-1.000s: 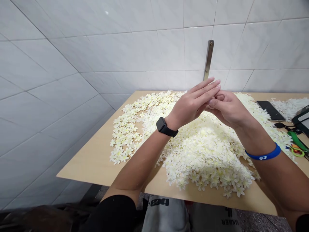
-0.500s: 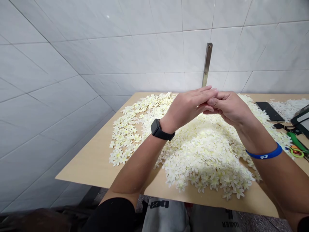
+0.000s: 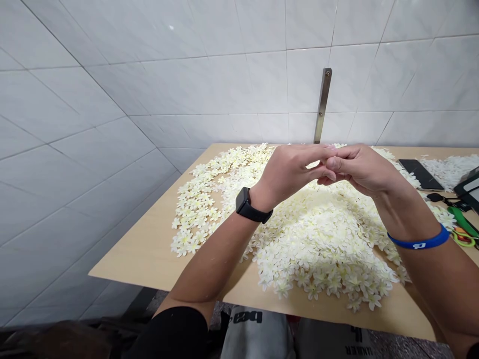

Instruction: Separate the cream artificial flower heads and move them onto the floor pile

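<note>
Above the far part of a flower heap, my left hand [image 3: 294, 167] and my right hand [image 3: 364, 169] meet at the fingertips. The left fingers reach to the right, with the thumb curved in beneath them. My right hand pinches, its thumb pressed against its fingers. Anything held at the meeting fingertips is too small or hidden to name. Below the hands lies a big heap of white artificial flowers [image 3: 318, 244] with pale yellow centres. Another spread of such flowers [image 3: 198, 209] curves along the left of the table.
The tan table [image 3: 142, 254] stands against a tiled wall with a metal strip [image 3: 322, 105]. On the right are a dark phone [image 3: 421, 174], a pile of small white pieces [image 3: 452, 167], a black box [image 3: 469, 187] and a green-handled tool [image 3: 462, 219].
Both hands have come slightly lower, and the right has shifted a little to the right. A gap now shows between my left thumb and fingers. The flowers lie as before.
</note>
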A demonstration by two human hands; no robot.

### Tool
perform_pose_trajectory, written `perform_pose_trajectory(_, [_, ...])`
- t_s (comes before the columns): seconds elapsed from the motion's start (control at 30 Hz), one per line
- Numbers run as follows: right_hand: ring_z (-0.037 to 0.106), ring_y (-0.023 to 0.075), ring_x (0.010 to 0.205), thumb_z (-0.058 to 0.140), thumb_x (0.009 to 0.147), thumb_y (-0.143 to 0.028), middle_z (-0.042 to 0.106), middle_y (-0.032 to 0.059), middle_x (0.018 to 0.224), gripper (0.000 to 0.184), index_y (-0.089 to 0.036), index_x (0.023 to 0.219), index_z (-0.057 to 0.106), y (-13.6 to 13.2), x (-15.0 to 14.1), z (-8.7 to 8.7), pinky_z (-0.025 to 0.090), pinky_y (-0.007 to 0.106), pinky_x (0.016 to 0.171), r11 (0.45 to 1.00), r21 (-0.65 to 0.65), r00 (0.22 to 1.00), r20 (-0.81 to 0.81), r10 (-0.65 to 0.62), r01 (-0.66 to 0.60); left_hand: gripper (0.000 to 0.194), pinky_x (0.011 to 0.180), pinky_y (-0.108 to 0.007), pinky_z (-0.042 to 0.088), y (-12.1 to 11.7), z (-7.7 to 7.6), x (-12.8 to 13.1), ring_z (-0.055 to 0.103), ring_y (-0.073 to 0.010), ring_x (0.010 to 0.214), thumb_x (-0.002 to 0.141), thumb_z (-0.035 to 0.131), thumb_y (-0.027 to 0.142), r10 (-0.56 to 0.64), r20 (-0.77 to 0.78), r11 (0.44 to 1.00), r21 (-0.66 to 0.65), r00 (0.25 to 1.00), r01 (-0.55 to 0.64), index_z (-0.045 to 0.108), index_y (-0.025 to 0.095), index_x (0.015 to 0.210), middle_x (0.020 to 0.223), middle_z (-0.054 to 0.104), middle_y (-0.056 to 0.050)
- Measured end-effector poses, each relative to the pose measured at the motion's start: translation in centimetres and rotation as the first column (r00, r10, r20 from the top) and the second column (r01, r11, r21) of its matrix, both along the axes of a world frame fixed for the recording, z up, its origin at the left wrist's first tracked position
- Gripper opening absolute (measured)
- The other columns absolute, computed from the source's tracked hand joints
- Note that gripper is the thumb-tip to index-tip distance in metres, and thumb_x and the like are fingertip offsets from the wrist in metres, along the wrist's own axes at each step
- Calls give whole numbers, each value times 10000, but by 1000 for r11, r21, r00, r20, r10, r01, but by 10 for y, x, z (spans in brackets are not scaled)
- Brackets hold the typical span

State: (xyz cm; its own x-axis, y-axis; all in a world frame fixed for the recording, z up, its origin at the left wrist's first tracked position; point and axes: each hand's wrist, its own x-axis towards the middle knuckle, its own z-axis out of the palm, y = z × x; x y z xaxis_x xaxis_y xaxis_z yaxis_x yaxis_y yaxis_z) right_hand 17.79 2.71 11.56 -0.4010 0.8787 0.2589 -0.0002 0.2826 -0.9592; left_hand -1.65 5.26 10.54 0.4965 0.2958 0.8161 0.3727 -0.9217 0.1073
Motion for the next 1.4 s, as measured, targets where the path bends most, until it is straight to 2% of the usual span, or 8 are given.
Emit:
perform_pose_trajectory(0.1, [744, 197, 692, 752, 811, -613, 744, 79, 696, 453, -165, 756, 784, -6, -6, -1, 643, 322, 658, 998, 42, 998, -47, -37, 39, 297, 709, -229, 564, 1, -2, 0, 721, -110, 737, 1000, 572, 453, 33, 59, 999, -5, 998, -33, 778, 244, 961, 787, 781, -4])
perform_pose_trajectory(0.27, [757, 188, 784, 775, 800, -598, 776, 66, 837, 427, -185, 909, 773, -10, -11, 2, 657, 325, 744, 994, 84, 992, -108, -60, 70, 324, 766, -236, 597, 8, -4, 0, 737, -101, 871, 1055, 469, 334, -38, 124, 994, -95, 992, 50, 652, 324, 1323, 1012, 796, 19])
perform_pose_trajectory(0.4, [730, 172, 728, 796, 816, -533, 748, 51, 776, 355, -184, 863, 751, -6, -7, 4, 648, 332, 735, 980, 156, 991, -56, -119, 126, 373, 845, -282, 626, 8, 0, 1, 736, -126, 941, 1028, 525, 378, -106, 129, 975, -179, 986, 128, 612, 292, 1380, 1117, 777, -11])
perform_pose_trajectory(0.6, [658, 158, 657, 710, 900, -516, 702, 47, 719, 342, -197, 780, 743, -11, -1, 10, 560, 314, 649, 914, 358, 957, 140, -254, 190, 365, 669, -231, 560, -2, 13, -3, 677, -116, 769, 1014, 515, 481, -45, 69, 973, -221, 997, 59, 700, 166, 1004, 877, 738, -49])
perform_pose_trajectory(0.77, [463, 106, 520, 678, 925, -495, 536, -9, 539, 465, -190, 583, 602, -14, 2, 14, 348, 277, 518, 860, 476, 889, 293, -352, 184, 454, 563, -236, 387, -3, 10, 0, 442, -88, 576, 1030, 473, 473, -111, 22, 952, -286, 994, 113, 509, 175, 689, 611, 496, 29])
perform_pose_trajectory(0.97, [382, 104, 535, 627, 937, -543, 429, -31, 533, 512, -188, 585, 517, -8, -6, 2, 286, 280, 539, 842, 518, 927, 221, -302, 151, 534, 544, -265, 296, 5, -13, 16, 317, -99, 560, 1011, 478, 534, -143, 361, 861, -414, 921, 296, 365, 189, 618, 585, 332, 42])
perform_pose_trajectory(1.07, [362, 106, 534, 598, 942, -581, 403, -29, 541, 536, -189, 589, 502, -5, -6, -1, 271, 284, 536, 845, 498, 948, 125, -292, 195, 519, 550, -265, 280, 2, -19, 20, 302, -92, 564, 1002, 512, 523, -224, 405, 814, -423, 887, 398, 374, 185, 633, 599, 332, 44])
perform_pose_trajectory(1.4, [359, 101, 528, 578, 937, -339, 429, -33, 540, 386, -186, 593, 494, -5, -8, -6, 258, 285, 550, 768, 586, 876, 193, -442, 258, 500, 555, -272, 268, 1, -18, 21, 300, -96, 574, 1008, 499, 524, -213, 422, 856, -355, 881, 377, 376, 190, 658, 616, 323, 39])
